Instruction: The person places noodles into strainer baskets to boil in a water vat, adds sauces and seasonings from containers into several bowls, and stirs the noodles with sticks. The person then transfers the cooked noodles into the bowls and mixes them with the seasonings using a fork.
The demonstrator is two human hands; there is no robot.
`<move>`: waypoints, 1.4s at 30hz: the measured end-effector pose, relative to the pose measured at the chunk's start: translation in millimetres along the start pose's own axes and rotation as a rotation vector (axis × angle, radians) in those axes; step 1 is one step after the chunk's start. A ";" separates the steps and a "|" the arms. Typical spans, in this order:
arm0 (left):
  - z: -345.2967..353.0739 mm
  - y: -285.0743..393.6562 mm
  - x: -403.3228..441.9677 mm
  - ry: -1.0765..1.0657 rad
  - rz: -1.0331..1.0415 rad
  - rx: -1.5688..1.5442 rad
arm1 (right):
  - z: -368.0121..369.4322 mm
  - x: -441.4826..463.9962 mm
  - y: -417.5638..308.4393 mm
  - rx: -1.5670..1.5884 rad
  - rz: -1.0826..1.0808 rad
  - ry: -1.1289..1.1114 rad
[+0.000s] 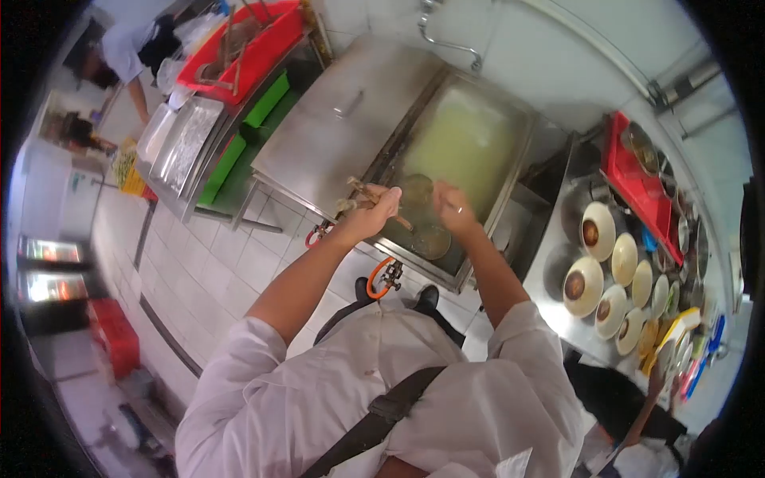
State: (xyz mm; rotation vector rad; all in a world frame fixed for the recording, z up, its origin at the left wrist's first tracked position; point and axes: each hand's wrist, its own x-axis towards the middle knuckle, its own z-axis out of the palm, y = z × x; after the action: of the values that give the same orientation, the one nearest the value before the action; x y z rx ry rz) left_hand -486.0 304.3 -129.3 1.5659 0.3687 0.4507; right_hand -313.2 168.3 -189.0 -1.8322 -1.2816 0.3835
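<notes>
My left hand (378, 215) is closed round the wooden handles (368, 191) of what look like strainers, at the near left edge of a steaming vat (470, 131) of pale yellow-green liquid. My right hand (454, 209) is closed over the vat's near part; what it grips is too small to make out. Between and below my hands, round mesh strainers (431, 241) sit in the vat, one of them (417, 191) farther back near my right hand's fingers.
A metal lid (339, 119) covers the section left of the vat. On the right, a steel counter (551, 319) bears several bowls (583, 285) and a red tray (637, 191). Another red tray (239, 60) stands at the upper left. Other people work at upper left and lower right.
</notes>
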 end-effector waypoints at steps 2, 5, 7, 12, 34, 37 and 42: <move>-0.5 -6.4 7.6 -0.054 0.014 0.009 | 9.1 -5.2 14.8 -0.042 -0.255 0.004; 2.6 0.5 28.1 -0.048 -0.006 -0.081 | 18.9 -5.5 37.3 -0.276 -0.182 0.178; -1.4 -4.2 41.3 -0.119 -0.066 -0.167 | 8.8 2.9 34.2 -0.347 -0.084 0.132; -0.1 -3.2 41.6 -0.118 -0.111 -0.100 | 2.9 11.3 3.0 -0.171 -0.036 0.148; 15.7 -4.0 25.6 -0.055 -0.103 0.080 | -17.9 4.0 9.4 -0.008 0.011 0.018; 20.3 -5.3 27.2 -0.073 -0.078 -0.023 | 2.6 -2.6 42.0 -0.122 -0.248 -0.146; 24.5 2.9 29.8 -0.047 -0.066 0.140 | 6.5 14.0 29.2 -0.142 -0.052 0.098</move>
State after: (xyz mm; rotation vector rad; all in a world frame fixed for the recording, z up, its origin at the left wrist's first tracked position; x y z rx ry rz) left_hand -448.1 297.7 -125.1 1.6924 0.4222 0.3419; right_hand -293.3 180.1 -212.5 -1.9067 -1.3143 0.1751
